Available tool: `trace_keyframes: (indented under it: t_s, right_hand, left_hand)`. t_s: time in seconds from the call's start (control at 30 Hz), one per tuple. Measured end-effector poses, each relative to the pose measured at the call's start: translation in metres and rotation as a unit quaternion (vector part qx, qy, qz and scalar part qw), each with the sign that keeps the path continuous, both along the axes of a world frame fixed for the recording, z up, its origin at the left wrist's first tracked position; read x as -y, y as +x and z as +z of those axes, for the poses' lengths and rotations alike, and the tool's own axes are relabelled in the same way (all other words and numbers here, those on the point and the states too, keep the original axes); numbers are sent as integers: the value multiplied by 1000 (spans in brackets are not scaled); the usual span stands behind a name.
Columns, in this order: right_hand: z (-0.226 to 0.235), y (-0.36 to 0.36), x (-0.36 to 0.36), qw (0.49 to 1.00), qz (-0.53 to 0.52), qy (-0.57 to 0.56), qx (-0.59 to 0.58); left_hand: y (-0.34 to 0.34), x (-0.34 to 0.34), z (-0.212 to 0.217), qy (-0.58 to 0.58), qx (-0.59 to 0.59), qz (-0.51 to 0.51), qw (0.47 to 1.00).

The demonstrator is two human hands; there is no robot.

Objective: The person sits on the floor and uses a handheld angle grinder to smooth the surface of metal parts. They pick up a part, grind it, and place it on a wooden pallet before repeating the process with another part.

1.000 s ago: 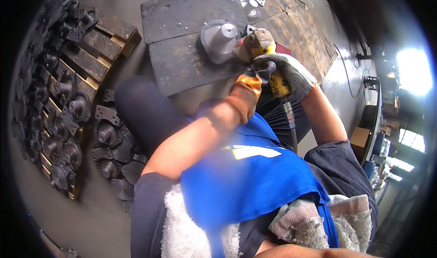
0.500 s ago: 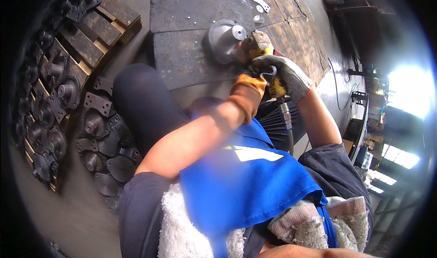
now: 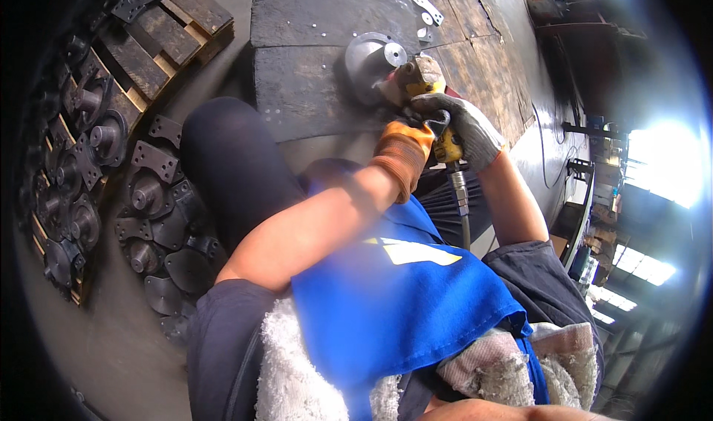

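A yellow air-powered angle grinder (image 3: pixel 426 73) is held in both my gloved hands. My left hand (image 3: pixel 407 148), in an orange and brown glove, is closed around the near side of its body. My right hand (image 3: pixel 469 126), in a whitish-grey glove, wraps over the handle from the right. The grinder's head reaches the near right edge of a round metal flange (image 3: pixel 359 66) with a raised cylindrical hub; the exact contact is hidden by the tool. From the handle's lower end a metal hose coupling (image 3: pixel 460 191) runs down toward my lap.
The flange lies on a dark worktop (image 3: pixel 293 87). Beyond it are small bright plates (image 3: pixel 428 9). To the left, a wooden pallet (image 3: pixel 152 53) carries several dark metal parts, and more flanged parts (image 3: pixel 146 192) crowd the floor beside my left leg.
The view has shifted slightly, so the worktop and flange appear a little farther right. Both hands keep their hold on the grinder, its head still at the flange.
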State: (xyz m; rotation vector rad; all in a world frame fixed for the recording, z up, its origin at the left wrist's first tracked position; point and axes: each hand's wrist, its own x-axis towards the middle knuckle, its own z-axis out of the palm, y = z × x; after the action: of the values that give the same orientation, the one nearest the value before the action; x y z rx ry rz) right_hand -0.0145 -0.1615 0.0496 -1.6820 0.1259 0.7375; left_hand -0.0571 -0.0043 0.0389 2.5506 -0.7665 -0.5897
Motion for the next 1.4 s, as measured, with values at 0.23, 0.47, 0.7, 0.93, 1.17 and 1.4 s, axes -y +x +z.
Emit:
trace_keyframes:
  t_s: [0.23,0.47,0.7,0.93,1.17,1.4]
  right_hand:
    - [-2,1,-6,1000,-3,-14,-1]
    - [2,-9,3,997,39,-61,30]
    - [-9,-8,1,999,-3,-44,20]
    - [-17,-12,-4,997,-6,-23,75]
    - [23,-26,-5,987,-91,100,84]
    - [46,-36,39,903,-192,383,4]
  left_hand:
    - [-1,3,-13,-28,17,23,999]
    - [-12,7,-19,-35,101,34,994]
    - [-11,2,-8,1,56,29,998]
    - [-14,-4,-10,17,76,14,997]
    - [-10,45,-66,-528,-9,266,807]
    - [-7,36,-44,-577,-89,239,775]
